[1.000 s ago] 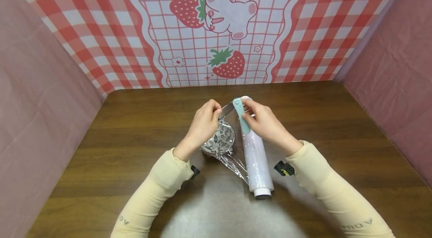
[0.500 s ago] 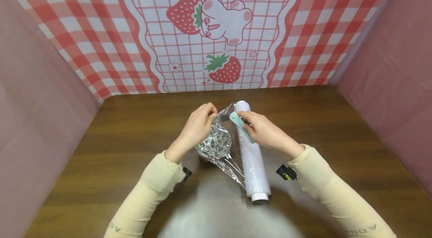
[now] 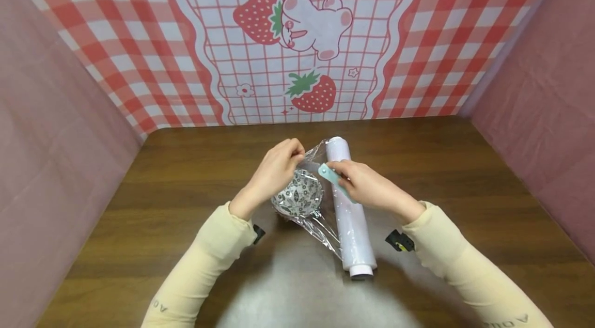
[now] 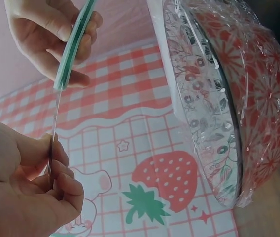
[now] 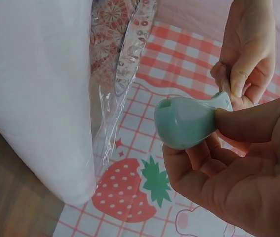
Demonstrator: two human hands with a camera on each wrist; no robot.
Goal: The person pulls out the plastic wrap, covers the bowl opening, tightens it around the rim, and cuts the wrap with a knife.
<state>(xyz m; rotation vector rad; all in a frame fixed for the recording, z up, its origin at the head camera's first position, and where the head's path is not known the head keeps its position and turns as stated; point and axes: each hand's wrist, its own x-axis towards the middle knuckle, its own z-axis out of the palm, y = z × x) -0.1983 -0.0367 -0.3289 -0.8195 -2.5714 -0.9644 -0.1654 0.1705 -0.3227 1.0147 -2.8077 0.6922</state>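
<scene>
A folding knife (image 3: 335, 181) with a mint-green handle (image 5: 187, 123) is held between both hands above the table. The right hand (image 3: 369, 183) grips the handle between thumb and fingers. The left hand (image 3: 274, 170) pinches the metal blade (image 4: 55, 116), which is swung out from the handle. Below the left hand sits a bowl (image 3: 299, 194), floral inside and red-patterned outside in the left wrist view, with clear plastic film over it. A large white roll of cling film (image 3: 350, 214) lies right of the bowl, under the right hand. Film (image 3: 325, 235) stretches from bowl to roll.
The brown wooden table (image 3: 186, 183) ends at a red-and-white checked cloth (image 3: 139, 33) with strawberry prints at the back. Pink cloth walls (image 3: 534, 59) stand at both sides.
The right hand has come slightly nearer the person with the handle. The knife is unfolded wider than a second ago, when handle and blade stood at a sharper angle. Bowl and roll stay put.
</scene>
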